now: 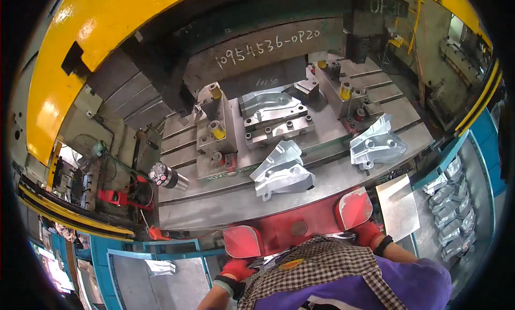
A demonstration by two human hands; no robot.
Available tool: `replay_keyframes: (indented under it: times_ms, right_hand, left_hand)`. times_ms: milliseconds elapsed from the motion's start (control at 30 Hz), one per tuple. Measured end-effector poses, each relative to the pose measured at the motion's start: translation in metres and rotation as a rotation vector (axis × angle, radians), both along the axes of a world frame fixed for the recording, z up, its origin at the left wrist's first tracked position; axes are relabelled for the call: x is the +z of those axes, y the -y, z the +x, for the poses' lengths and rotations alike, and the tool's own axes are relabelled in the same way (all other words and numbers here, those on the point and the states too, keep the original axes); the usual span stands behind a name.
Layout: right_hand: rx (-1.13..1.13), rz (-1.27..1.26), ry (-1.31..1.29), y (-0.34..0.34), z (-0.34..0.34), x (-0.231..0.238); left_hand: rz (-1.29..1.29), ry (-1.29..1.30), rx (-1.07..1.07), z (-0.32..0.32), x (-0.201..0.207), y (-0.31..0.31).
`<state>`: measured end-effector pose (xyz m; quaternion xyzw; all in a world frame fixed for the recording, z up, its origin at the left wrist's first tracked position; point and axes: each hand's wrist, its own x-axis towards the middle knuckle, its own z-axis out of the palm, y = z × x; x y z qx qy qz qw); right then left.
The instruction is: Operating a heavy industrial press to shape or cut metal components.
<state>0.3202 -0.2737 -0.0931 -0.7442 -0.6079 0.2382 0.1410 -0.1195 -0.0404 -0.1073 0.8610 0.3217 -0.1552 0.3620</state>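
Note:
My left hand, in a red glove, sits just below the left red domed cover of a red control box; its fingers are hidden. My right hand, also in a red glove, rests beside the right red domed cover, fingers tucked out of sight. Neither hand holds a part. On the press table lie two shiny stamped metal brackets, one in the middle and one to the right. A third bracket sits in the die under the dark upper tool.
A blue bin at the right holds several stamped brackets, with a flat metal blank beside it. A blue tray at lower left carries one small part. A silver cylinder and red fittings stand left of the table. The yellow press frame arches overhead.

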Motion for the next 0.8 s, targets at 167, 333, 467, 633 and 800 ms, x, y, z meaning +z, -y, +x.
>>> replay_keyframes:
  times_ms: [167, 333, 467, 633, 800]
  right_hand:
    - [0.080, -0.174, 0.049, -0.006, 0.004, 0.005]
    - [0.036, -0.122, 0.081, 0.002, 0.006, -0.014]
    - [0.039, 0.043, 0.091, 0.004, 0.005, -0.022]
    - [0.056, -0.089, 0.110, 0.007, 0.006, -0.031]
    - [0.041, -0.029, 0.026, 0.005, 0.004, -0.018]
  left_hand:
    - [-0.012, -0.148, 0.017, -0.003, 0.000, -0.002]
    - [-0.099, -0.102, 0.018, 0.006, 0.010, -0.003]
    - [-0.108, 0.151, -0.017, -0.008, -0.018, -0.001]
    - [0.023, 0.113, -0.054, 0.013, 0.021, 0.000]
    - [0.022, 0.152, -0.055, -0.001, -0.005, 0.004]
